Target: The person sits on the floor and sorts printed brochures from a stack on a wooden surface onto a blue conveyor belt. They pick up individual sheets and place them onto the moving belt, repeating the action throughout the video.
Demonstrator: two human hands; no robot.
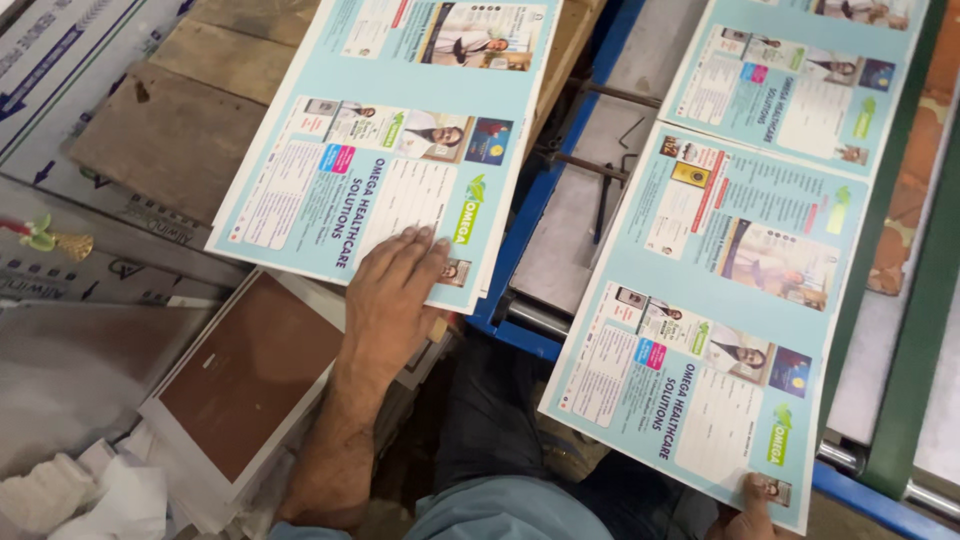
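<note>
Pressing flat on a stack of pale-blue printed sheets [385, 150], the person's left hand [395, 290] lies palm down with fingers spread and straight on the stack's near edge, gripping nothing, in the head camera's only view. The stack rests on a wooden board [165, 130], its long axis running away from the person, tilted slightly right. The right hand [752, 515], mostly out of view at the bottom edge, pinches the near corner of a second long printed sheet [745, 260], thumb on top; that sheet runs up and away to the right over a blue-framed press table [560, 230]. The step in hand looks like laying sheets onto the stack; the next move calls for squaring edges.
</note>
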